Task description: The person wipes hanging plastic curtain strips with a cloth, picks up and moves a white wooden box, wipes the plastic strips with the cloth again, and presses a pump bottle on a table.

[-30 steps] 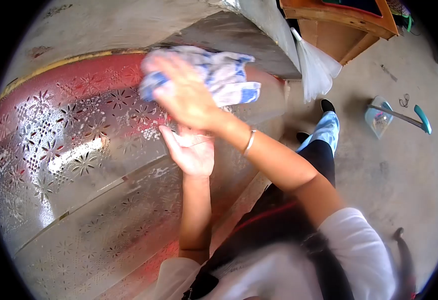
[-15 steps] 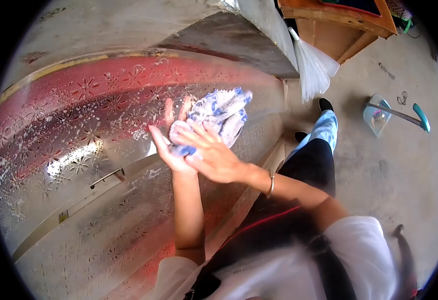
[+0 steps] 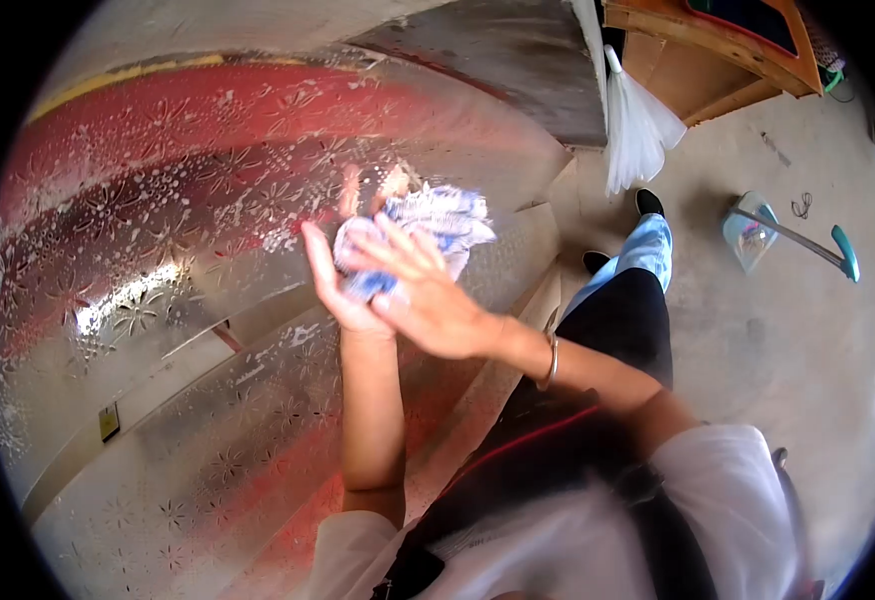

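A crumpled white and blue cloth (image 3: 443, 215) is pressed between my two hands. My left hand (image 3: 343, 275) is under and beside it, palm up, with its fingers partly bent round the bunched end. On top lies my right hand (image 3: 423, 300), fingers pressed on the cloth, a bangle on its wrist. Behind both hands stretches a shiny panel (image 3: 208, 270) with cut-out flower patterns, white droplets and red areas that look like reflections.
A white plastic bag (image 3: 641, 130) hangs by a wooden cabinet (image 3: 678, 75) at the top right. A dustpan (image 3: 751, 235) with a long handle lies on the concrete floor (image 3: 728, 350). My legs and dark shoes are right of the panel.
The loose end of the cloth has drawn in and sits slightly lower. My hands stay pressed together around it. The view has shifted a little, and the bag and cabinet appear farther right.
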